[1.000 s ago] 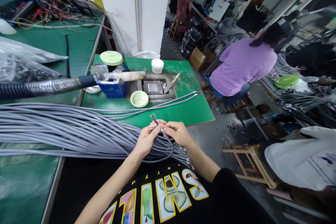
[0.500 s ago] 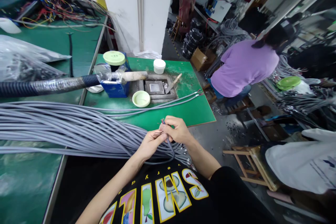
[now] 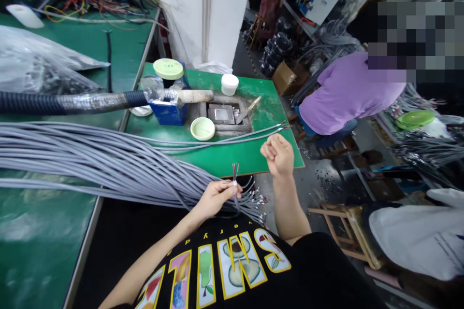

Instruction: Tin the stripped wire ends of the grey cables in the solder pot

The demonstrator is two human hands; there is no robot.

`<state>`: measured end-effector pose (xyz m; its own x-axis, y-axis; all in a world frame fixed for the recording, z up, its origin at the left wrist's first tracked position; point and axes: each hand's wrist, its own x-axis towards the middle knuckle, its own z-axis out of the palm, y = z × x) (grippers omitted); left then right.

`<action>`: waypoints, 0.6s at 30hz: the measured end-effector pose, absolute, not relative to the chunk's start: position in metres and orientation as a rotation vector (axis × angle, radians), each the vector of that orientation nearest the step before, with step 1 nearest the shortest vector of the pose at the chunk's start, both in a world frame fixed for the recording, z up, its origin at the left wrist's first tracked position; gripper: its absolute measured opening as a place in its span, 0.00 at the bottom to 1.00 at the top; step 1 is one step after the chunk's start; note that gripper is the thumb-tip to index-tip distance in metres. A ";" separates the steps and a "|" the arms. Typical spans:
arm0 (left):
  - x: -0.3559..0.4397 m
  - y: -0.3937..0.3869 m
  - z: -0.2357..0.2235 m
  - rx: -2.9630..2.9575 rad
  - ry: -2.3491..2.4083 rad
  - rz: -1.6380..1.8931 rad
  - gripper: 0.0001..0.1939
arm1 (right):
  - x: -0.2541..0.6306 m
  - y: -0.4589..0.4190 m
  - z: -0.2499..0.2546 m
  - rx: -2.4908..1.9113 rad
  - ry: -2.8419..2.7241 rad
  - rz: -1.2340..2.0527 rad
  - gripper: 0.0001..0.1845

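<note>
Head view: I observe the left hand (image 3: 216, 197) pinching a grey cable (image 3: 236, 200) by its white collar (image 3: 235, 183), coloured wires (image 3: 235, 170) pointing up. Right of this grip, the right hand (image 3: 279, 155) stands higher, fingers curled; I cannot tell its contents. The cable bundle (image 3: 145, 164) extends leftward.

Green tabletop (image 3: 203, 159) bearing a blue box (image 3: 168, 114), white tub (image 3: 229, 85) right of the box, pale green bowl (image 3: 202, 129) near its front right, grey cable bundle (image 3: 119, 154) in front.
</note>
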<state>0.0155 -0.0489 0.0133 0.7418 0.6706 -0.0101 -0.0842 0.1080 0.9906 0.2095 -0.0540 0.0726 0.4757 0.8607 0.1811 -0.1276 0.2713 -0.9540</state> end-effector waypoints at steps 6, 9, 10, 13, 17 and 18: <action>0.018 -0.043 0.014 1.260 0.592 0.706 0.19 | 0.185 -0.076 0.072 -1.443 -1.494 0.665 0.11; 0.021 -0.044 0.014 1.274 0.564 0.719 0.19 | 0.168 -0.077 0.069 -1.489 -1.622 0.510 0.09; 0.022 -0.045 0.014 1.284 0.558 0.715 0.19 | 0.165 -0.076 0.069 -1.490 -1.641 0.467 0.09; 0.021 -0.047 0.015 1.361 0.542 0.714 0.18 | 0.162 -0.069 0.069 -1.471 -1.631 0.428 0.15; 0.019 -0.047 0.022 1.580 0.558 0.750 0.15 | 0.163 -0.059 0.066 -1.434 -1.425 0.647 0.18; 0.018 -0.047 0.023 1.618 0.572 0.758 0.15 | 0.164 -0.057 0.064 -1.422 -1.375 0.710 0.18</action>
